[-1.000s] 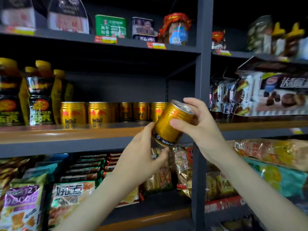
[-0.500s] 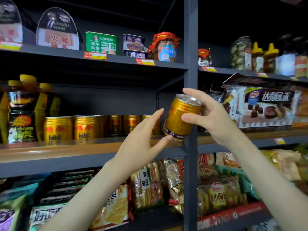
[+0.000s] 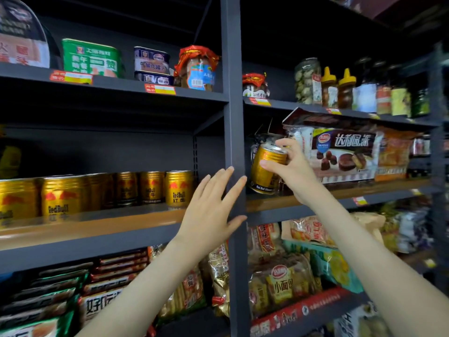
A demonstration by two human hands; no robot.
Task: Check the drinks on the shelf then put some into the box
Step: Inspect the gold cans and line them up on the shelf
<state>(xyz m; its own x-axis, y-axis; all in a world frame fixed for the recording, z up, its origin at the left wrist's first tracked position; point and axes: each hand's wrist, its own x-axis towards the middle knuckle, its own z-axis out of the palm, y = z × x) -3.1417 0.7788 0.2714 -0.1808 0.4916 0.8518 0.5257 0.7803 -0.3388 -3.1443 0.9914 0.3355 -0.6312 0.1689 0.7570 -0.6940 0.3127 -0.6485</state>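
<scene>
The right hand point(image 3: 295, 171) held a gold Red Bull can point(image 3: 263, 171) by its upper part, thumb across the front below the rim and fingers curled over the top edge. The can was tilted, its silver lid leaning toward the camera and its base off the shelf board. It hung in front of the right-hand bay, just beside the upright post point(image 3: 233, 117) and in front of a chocolate pie pack point(image 3: 340, 152). The left hand point(image 3: 211, 212) was open and held nothing, fingers straight and slightly spread, fingertips overlapping the post. Whether they touched it could not be told.

The row of Red Bull cans point(image 3: 126, 190) stood upright on the shelf point(image 3: 97, 229) in the left bay, well apart from the lifted one. The box was not in view.

The step in hand looked like inspecting this one can before packing it. To do it well, the open hand would best come under the base, since a grip near the rim alone leaves a smooth can free to swing or slip. With both hands on it, the can could be turned slowly to read lid and base. It should also be kept off the post, as a knock could dent it.
</scene>
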